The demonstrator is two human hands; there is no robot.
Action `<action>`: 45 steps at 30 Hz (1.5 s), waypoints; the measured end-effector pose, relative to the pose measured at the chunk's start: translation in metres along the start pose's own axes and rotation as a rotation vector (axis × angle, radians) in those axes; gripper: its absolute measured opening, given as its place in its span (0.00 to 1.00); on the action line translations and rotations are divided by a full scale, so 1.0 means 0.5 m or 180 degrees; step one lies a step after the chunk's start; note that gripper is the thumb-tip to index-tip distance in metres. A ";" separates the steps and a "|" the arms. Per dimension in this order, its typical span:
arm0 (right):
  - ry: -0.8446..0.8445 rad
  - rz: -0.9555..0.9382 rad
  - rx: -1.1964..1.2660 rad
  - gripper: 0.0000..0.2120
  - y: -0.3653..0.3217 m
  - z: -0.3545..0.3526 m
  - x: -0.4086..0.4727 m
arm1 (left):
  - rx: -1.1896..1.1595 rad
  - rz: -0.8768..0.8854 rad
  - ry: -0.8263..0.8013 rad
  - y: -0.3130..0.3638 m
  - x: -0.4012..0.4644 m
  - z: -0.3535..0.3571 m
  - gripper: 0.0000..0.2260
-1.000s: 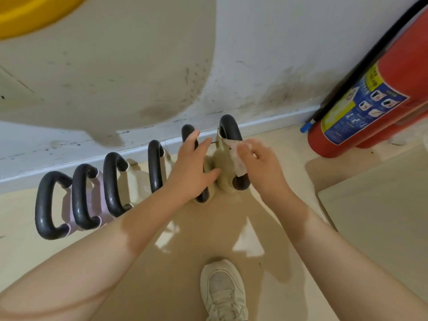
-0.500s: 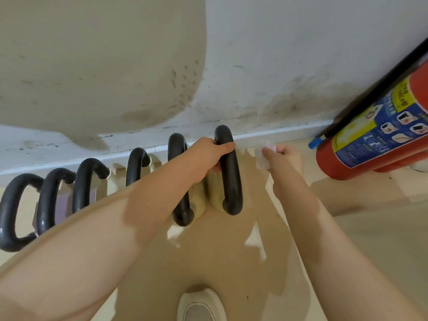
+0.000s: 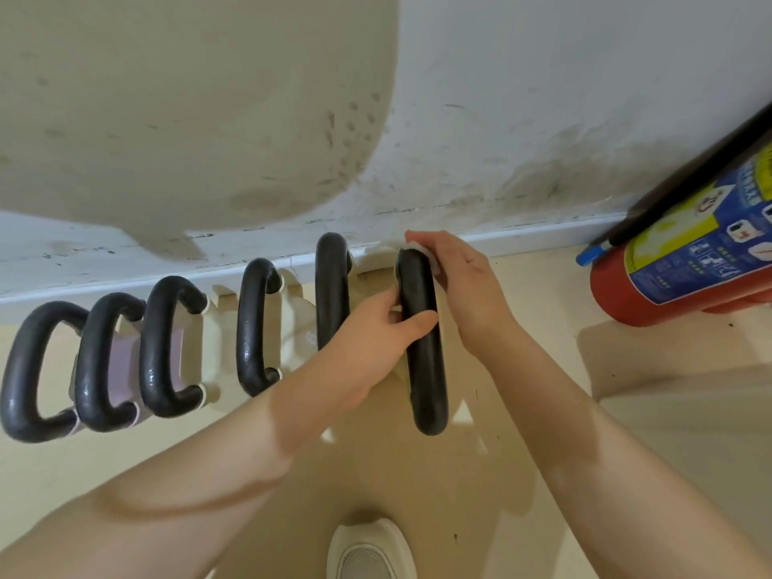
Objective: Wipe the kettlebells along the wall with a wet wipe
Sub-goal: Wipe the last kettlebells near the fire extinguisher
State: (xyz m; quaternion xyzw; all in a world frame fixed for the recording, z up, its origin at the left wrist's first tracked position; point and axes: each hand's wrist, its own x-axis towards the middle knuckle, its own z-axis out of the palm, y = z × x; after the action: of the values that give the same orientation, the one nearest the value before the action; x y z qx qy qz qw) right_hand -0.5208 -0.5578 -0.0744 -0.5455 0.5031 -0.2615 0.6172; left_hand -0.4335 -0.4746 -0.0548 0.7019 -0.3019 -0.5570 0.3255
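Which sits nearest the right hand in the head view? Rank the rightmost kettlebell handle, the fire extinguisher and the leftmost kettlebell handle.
1. Rightmost kettlebell handle: touching the right hand.
2. Fire extinguisher: by the wall, further right.
3. Leftmost kettlebell handle: far left end of the row.

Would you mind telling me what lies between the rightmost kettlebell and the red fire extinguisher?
In the head view, only the right hand holding the white wet wipe and bare beige floor lie between the rightmost black-handled kettlebell and the red fire extinguisher.
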 end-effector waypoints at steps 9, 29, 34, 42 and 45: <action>-0.0042 -0.0084 -0.0057 0.15 0.002 0.022 -0.004 | 0.0006 0.0000 0.0050 0.004 0.002 -0.013 0.12; -0.0561 -0.0422 0.0141 0.17 0.022 -0.029 -0.041 | -0.0203 -0.0148 0.0069 0.038 0.081 -0.018 0.11; -0.0291 -0.0229 -0.0042 0.17 0.027 -0.017 0.006 | -0.0513 -0.0326 0.0033 0.046 0.094 -0.005 0.12; -0.0303 -0.1298 -0.0827 0.19 0.092 -0.027 -0.101 | -0.1562 -0.0637 -0.0059 0.018 0.039 0.008 0.13; 0.0284 -0.0974 -0.0264 0.12 0.079 -0.012 -0.135 | -0.1442 -0.0576 -0.0044 0.010 0.024 0.022 0.12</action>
State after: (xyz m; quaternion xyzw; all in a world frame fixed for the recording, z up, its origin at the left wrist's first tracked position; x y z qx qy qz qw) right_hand -0.5595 -0.4909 -0.0884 -0.6287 0.4514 -0.3555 0.5241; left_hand -0.4420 -0.4884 -0.0599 0.6312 -0.1074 -0.6422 0.4214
